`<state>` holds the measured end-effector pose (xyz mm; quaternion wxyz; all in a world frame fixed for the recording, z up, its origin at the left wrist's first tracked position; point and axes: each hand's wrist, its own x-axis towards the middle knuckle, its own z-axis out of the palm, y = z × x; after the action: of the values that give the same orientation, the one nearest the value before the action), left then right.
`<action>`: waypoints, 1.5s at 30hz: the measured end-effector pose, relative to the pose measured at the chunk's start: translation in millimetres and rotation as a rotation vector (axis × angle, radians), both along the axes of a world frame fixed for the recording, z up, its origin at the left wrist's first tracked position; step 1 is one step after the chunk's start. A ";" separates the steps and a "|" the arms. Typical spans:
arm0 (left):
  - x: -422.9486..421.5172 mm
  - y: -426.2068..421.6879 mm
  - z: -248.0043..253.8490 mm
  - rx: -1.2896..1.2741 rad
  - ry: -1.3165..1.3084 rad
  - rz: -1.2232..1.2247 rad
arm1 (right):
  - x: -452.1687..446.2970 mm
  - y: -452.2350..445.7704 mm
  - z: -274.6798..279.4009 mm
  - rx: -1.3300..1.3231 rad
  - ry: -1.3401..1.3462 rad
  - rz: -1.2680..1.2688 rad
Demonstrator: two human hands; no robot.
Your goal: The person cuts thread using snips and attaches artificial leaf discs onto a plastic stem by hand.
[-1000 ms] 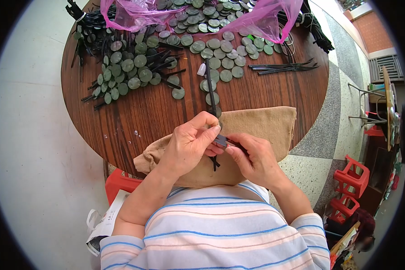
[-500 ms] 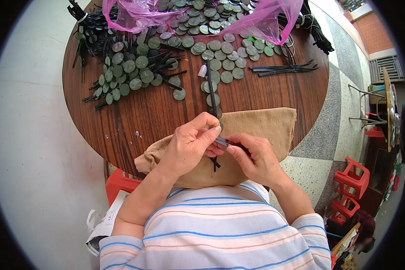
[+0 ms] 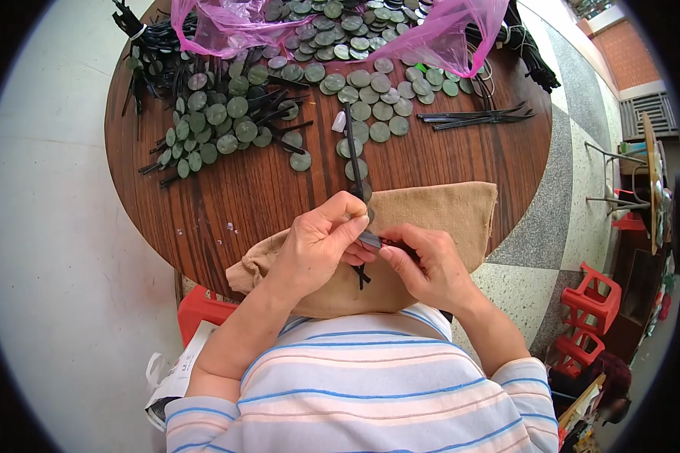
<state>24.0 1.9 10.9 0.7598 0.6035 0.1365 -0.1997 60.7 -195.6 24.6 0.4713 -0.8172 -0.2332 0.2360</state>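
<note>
Over a tan cloth [image 3: 438,215], both hands work close together. My left hand [image 3: 317,241] is closed, thumb and forefinger pinched at a black strap [image 3: 353,147] that runs up the table with round grey-green discs [image 3: 357,168] along it. The strap's crossed tail ends [image 3: 363,277] stick out below the fingers. My right hand [image 3: 428,260] is closed around a small dark-handled tool with a flat grey blade [image 3: 370,239]. The blade lies against the left fingertips; its exact kind is hidden by the fingers.
Loose discs [image 3: 381,109] are heaped at the back of the round wooden table [image 3: 272,200] by a pink plastic bag [image 3: 453,34]. Disc-strung straps [image 3: 219,124] pile up at left, loose black straps [image 3: 472,117] at right. Red stools [image 3: 591,298] stand on the floor.
Almost nothing differs. The strap and the discs on it have shifted very slightly; both hands keep their grip in the same place.
</note>
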 end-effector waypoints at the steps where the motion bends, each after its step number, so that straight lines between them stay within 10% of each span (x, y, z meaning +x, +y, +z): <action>1: 0.2 0.2 0.4 -0.002 -0.002 0.002 | 0.2 0.0 -0.5 0.002 -0.011 -0.001; 16: 0.8 3.3 -2.7 -0.105 0.067 0.045 | -1.2 -10.6 -0.6 -0.063 -0.163 -0.065; 23: 1.3 -1.6 6.5 -0.091 -0.012 0.046 | 42.4 -47.1 -39.1 -0.324 -0.790 -0.308; 30: 10.2 -20.9 5.7 0.596 -0.502 -0.086 | 70.3 -1.6 -44.1 -0.331 -0.991 -0.250; 45: 65.6 15.6 -23.5 0.609 -0.741 -0.079 | 90.8 -15.7 -44.6 -0.276 -0.978 -0.252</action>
<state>89.6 17.6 -12.7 0.5377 0.8339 -0.1142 0.0489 151.5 -211.4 -20.0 0.2199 -0.9081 -0.2928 -0.2033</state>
